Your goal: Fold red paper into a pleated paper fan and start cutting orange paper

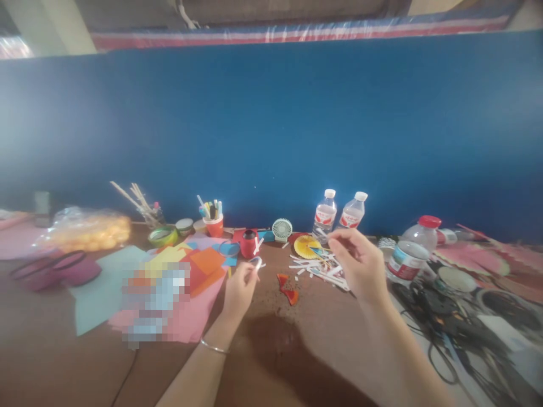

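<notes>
Above surface (297,350) centre: our left hand (240,288) fingers clamped on paper loop (256,262); right hand (360,265) over scraps (322,270), fingers pinched together, contents unclear. We judge loop-shaping underway; next calls for steady pinch, hands meeting.

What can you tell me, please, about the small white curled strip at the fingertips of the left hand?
The small white curled strip looks like thin paper bent into an open loop. It is pinched at the fingertips of the left hand, seemingly lifted just off the brown table, in front of the red cylindrical cup. Nothing else appears to touch it. Blur hides its ends and any marks.
</notes>
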